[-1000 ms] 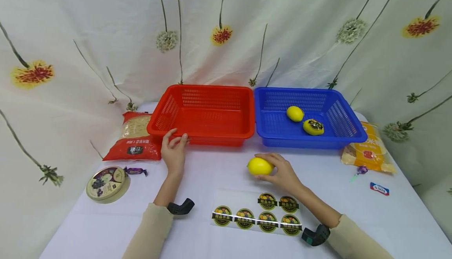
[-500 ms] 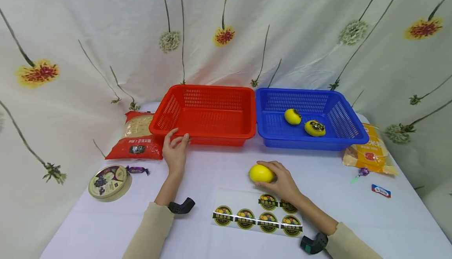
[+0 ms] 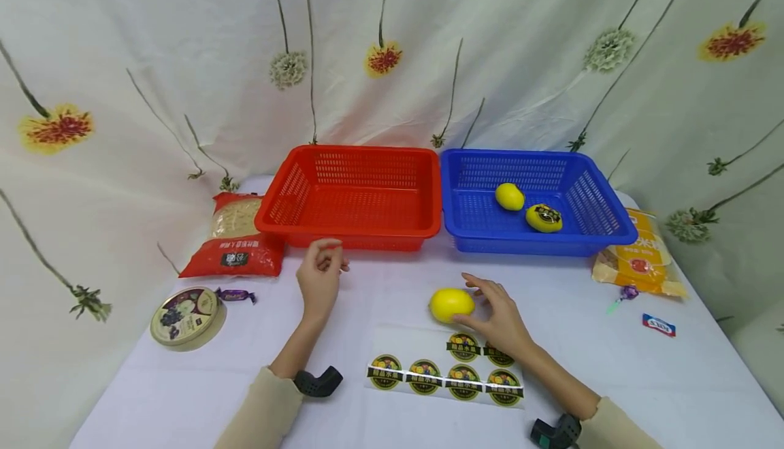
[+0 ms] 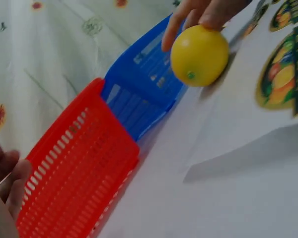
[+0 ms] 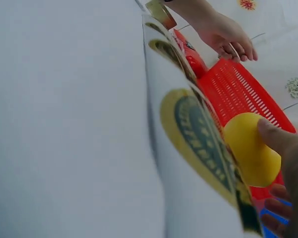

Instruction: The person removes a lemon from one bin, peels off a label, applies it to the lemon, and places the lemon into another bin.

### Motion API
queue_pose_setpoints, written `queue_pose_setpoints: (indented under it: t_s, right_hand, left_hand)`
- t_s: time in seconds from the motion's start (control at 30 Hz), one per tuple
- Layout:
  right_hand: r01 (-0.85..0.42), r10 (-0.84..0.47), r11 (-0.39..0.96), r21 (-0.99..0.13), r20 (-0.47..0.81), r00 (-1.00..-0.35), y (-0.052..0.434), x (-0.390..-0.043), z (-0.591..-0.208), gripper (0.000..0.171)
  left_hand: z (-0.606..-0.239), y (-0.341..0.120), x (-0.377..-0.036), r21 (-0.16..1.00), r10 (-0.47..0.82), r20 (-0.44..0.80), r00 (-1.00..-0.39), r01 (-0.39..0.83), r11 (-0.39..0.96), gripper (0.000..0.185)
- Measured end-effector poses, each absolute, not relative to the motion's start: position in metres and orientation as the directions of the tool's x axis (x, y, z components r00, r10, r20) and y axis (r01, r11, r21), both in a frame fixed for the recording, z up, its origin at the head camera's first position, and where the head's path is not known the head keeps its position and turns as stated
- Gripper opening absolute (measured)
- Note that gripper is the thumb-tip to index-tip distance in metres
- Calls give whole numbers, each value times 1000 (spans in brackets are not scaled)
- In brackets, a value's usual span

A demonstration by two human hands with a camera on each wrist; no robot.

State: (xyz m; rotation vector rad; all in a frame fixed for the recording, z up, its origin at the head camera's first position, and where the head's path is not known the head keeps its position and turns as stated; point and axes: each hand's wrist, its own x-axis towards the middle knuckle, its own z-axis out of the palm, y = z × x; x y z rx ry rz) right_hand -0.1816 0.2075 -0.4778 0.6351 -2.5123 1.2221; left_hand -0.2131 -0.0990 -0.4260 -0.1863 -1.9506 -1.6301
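A plain yellow lemon (image 3: 451,305) lies on the white cloth just behind the sticker sheet (image 3: 422,375). My right hand (image 3: 499,316) is around its right side, thumb at the lemon and the other fingers spread away from it. From the left wrist, the lemon (image 4: 199,55) shows its stem end, with fingers behind it. My left hand (image 3: 321,279) hovers before the front wall of the red basket (image 3: 355,239), fingers loosely bent and nothing in them. Inside the blue basket (image 3: 520,245) lie two lemons, one bearing a round black-and-gold sticker (image 3: 547,214).
Left of the red basket lie a red bag (image 3: 233,255), a purple wrapped candy (image 3: 236,295) and a round tin (image 3: 186,316). On the right are a yellow bag (image 3: 640,258), a lollipop (image 3: 627,293) and a small blue-and-red packet (image 3: 659,324). A flowered curtain hangs behind.
My left hand has left the red basket's rim and come toward me and right. My right fingers have loosened from the lemon, which has come slightly nearer the sticker sheet.
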Motion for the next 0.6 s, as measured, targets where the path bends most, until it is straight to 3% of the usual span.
queue_pose_setpoints:
  t_s: [0.1,0.2,0.27,0.43,0.6]
  right_hand:
    - [-470,-206,546,-694,432,-878,217,-168,-476,71]
    - [-441,-184,557,-704,414,-892,224,-155,-478,66]
    - [-424,-187,573,-701,393,-901,226,-148,-479,58]
    - [-457,-250,581,-673,387,-888,227,-141,-485,40]
    - [-508,-296,573,-643,416,-860,226,-140,-490,38]
  left_hand:
    - [-439,-84,-201,790,79,522,-849,516,332,10]
    - [-453,-72,-188,698,387,423,-819,567,437,10]
    - [-458,-65,-179,615,505,339,-794,593,520,18]
    - [-476,-58,-169,414,566,296,-769,637,650,43]
    - [-487,-54,-169,370,568,327,-755,656,658,44]
